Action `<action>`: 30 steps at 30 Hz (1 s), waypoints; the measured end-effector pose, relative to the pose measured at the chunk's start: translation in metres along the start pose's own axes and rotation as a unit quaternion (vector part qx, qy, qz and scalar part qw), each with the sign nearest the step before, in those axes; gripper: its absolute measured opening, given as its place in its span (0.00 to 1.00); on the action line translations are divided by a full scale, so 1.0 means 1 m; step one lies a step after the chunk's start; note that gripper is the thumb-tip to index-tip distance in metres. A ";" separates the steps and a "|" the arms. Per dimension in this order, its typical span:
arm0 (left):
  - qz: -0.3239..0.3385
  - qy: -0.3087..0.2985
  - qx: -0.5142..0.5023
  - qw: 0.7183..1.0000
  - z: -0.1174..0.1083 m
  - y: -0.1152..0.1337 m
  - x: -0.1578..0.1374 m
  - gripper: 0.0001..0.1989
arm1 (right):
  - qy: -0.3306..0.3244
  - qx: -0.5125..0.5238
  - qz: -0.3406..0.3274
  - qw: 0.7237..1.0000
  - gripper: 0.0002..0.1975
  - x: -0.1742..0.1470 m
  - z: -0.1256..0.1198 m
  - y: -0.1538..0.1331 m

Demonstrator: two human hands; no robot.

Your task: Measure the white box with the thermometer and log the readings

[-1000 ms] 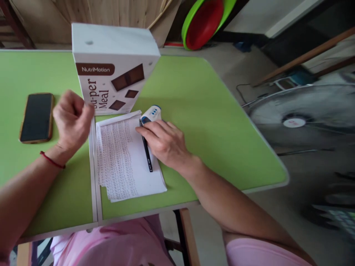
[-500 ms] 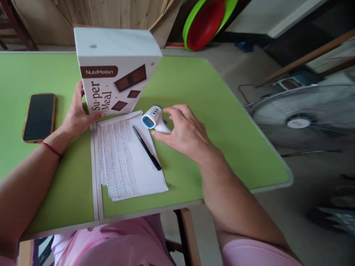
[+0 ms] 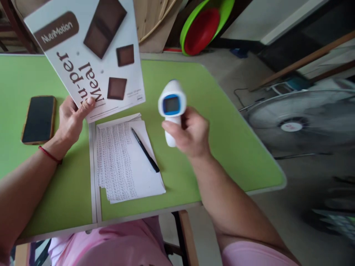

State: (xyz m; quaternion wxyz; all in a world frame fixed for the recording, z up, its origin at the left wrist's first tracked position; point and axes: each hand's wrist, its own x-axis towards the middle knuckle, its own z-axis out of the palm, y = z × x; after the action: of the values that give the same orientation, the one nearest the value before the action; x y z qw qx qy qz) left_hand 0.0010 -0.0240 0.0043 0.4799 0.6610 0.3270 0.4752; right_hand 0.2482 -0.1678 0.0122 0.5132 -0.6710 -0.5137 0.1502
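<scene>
Stretching out beneath a stack of handwritten pages (image 3: 122,162) is a green-topped table (image 3: 235,147). Just past the far edge of the pages, the seated person's left hand (image 3: 70,121) is clamped on a lower corner of a white NutriMotion Su-per Meal box (image 3: 91,61), which I see tilted, thumb across its front. To the right of the pages, the right hand (image 3: 191,133) is wrapped around a white-and-blue infrared thermometer (image 3: 172,105), held up handle-down. Left of the pages lies a dark-screened smartphone (image 3: 39,119) in a brown case. On the pages, a black pen (image 3: 145,150) rests slantwise.
</scene>
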 end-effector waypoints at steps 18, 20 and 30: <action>-0.051 -0.071 0.135 0.987 0.010 0.006 -0.014 0.26 | -0.251 0.380 0.102 0.884 0.13 -0.041 0.046 -0.007; -0.038 -0.066 0.116 0.990 0.010 0.005 -0.016 0.24 | -0.254 0.380 0.108 0.883 0.14 -0.040 0.046 -0.007; -0.027 -0.093 0.120 0.988 0.009 0.005 -0.016 0.23 | -0.298 0.378 0.099 0.871 0.16 -0.039 0.047 -0.009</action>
State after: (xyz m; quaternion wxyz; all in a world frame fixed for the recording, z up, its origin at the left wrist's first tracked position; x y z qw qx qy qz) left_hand 0.0041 -0.0423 0.0030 0.4383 0.7460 0.3528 0.3561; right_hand 0.1923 -0.1762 -0.0138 0.5329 -0.3965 -0.4768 0.5757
